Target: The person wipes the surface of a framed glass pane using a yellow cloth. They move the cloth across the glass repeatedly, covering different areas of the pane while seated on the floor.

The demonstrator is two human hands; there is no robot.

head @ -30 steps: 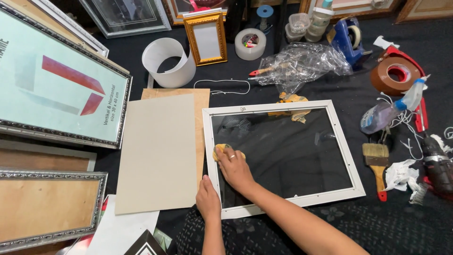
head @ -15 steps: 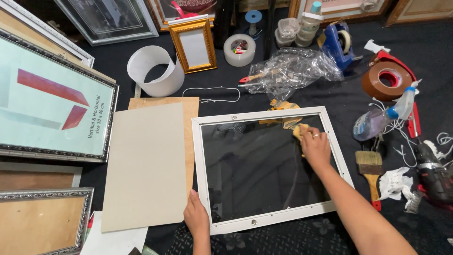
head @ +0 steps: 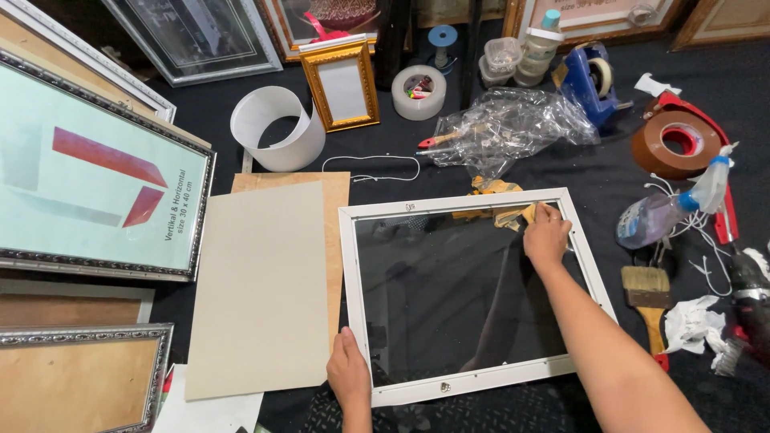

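Note:
A white picture frame point(head: 350, 265) with a dark glass pane point(head: 449, 297) lies flat on the dark floor. My left hand point(head: 350, 377) rests on its lower left corner and holds it down. Pressed on the glass at the frame's upper right corner, my right hand point(head: 547, 237) grips a yellow cloth point(head: 513, 216). Part of the cloth sticks out to the left of my fingers.
A grey cardboard sheet point(head: 261, 289) lies on a brown board left of the frame. Framed pictures point(head: 88, 184) sit at far left. At right are a spray bottle point(head: 666, 212), a paintbrush point(head: 648, 301), brown tape point(head: 675, 144) and crumpled paper point(head: 698, 325). A gold frame point(head: 343, 87), white roll point(head: 277, 128) and plastic wrap point(head: 505, 124) lie behind.
My right hand has swept the cloth across the glass from the left side to the upper right corner. The left hand stays on the frame's lower left corner.

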